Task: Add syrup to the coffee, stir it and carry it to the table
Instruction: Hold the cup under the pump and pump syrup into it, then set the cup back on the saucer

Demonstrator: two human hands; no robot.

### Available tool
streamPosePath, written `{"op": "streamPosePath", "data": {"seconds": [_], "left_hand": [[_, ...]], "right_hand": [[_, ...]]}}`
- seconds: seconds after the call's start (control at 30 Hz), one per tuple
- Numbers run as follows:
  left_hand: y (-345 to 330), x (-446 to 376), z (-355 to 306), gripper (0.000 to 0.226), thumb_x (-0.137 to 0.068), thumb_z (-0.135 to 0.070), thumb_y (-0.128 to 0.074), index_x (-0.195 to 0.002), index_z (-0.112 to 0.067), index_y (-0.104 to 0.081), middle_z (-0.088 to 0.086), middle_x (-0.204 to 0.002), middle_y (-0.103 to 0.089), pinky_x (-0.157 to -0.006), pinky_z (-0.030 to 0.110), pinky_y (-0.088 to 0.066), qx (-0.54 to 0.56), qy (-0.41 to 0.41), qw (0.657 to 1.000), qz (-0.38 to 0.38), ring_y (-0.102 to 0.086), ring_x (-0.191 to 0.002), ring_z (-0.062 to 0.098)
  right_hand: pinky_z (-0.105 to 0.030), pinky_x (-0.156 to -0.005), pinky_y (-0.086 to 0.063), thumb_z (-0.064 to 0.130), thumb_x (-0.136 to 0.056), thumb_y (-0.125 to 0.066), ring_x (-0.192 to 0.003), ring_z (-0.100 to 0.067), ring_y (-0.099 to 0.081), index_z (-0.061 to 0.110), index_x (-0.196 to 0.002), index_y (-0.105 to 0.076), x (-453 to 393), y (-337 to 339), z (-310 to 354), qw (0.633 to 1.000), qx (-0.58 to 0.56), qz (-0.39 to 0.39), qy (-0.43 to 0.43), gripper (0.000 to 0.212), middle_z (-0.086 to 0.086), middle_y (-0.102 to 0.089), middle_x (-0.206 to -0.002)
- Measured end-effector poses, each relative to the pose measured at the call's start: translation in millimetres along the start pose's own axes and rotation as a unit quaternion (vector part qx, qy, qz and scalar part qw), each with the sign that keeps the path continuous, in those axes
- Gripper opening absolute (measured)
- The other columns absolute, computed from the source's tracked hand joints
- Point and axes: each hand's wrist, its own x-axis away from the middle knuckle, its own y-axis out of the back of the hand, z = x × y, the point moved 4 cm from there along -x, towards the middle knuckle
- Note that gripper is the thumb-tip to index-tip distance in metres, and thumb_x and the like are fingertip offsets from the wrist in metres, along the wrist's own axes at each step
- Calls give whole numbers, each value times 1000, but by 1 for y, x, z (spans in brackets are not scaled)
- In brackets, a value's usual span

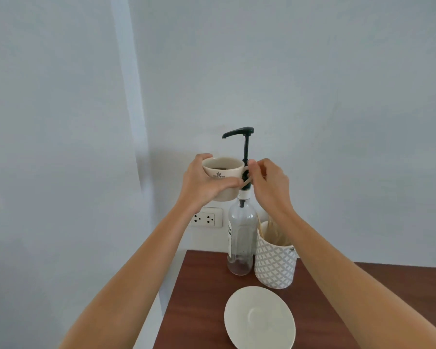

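A cream cup of dark coffee is held up in the air by my left hand, which wraps around its body. My right hand pinches the cup's handle from the right side. The cup hangs just below the black spout of the pump on a clear glass syrup bottle, which stands on the brown counter and holds a little dark liquid at its bottom. A patterned holder with wooden stirrers stands right of the bottle. A white saucer lies bare on the counter in front.
A white wall runs behind the counter, with a double power socket left of the bottle. The counter's left edge falls off near the saucer.
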Motion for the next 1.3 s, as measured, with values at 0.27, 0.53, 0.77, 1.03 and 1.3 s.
{"op": "streamPosePath", "data": {"seconds": [0.27, 0.53, 0.77, 1.03, 1.3], "left_hand": [[-39, 68, 58, 105, -40, -49, -94, -133, -26, -49, -10, -115, -68, -92, 26, -53, -9, -8, 998, 67, -66, -108, 9], [-80, 131, 127, 92, -66, -23, -96, -141, -23, -42, -18, -122, -63, -101, 22, -51, -9, 12, 979, 202, -60, -118, -3], [-89, 163, 160, 95, -62, -23, -98, -141, -24, -45, -21, -123, -63, -94, 3, -43, -6, 45, 974, 222, -57, -116, -14], [-89, 180, 175, 96, -55, -27, -101, -135, -32, -48, -35, -122, -62, -92, 0, -41, -8, 52, 972, 228, -57, -118, -13], [-91, 186, 180, 97, -56, -44, -97, -135, -49, -41, -32, -129, -60, -121, 43, -35, -10, 60, 969, 239, -50, -127, -12]], "right_hand": [[-36, -74, -64, 21, -102, -48, -85, -25, -75, 2, -95, -62, 70, 24, -64, 978, -117, 133, -114, 24, -15, -73, -87], [-41, -82, -63, 17, -101, -50, -90, -20, -74, 13, -90, -64, 139, 41, -153, 968, -75, 145, -190, 19, -12, -75, -94], [-37, -83, -62, 13, -101, -49, -90, -19, -74, 13, -84, -64, 175, 42, -180, 957, -73, 163, -229, 23, -10, -74, -91], [-36, -84, -62, 13, -101, -49, -94, -18, -72, 17, -80, -63, 198, 39, -191, 950, -67, 168, -256, 26, -6, -74, -91], [-50, -86, -58, 35, -92, -54, -85, -21, -74, 27, -81, -66, 168, 62, -190, 952, 11, 103, -287, 18, 1, -77, -81]]}}
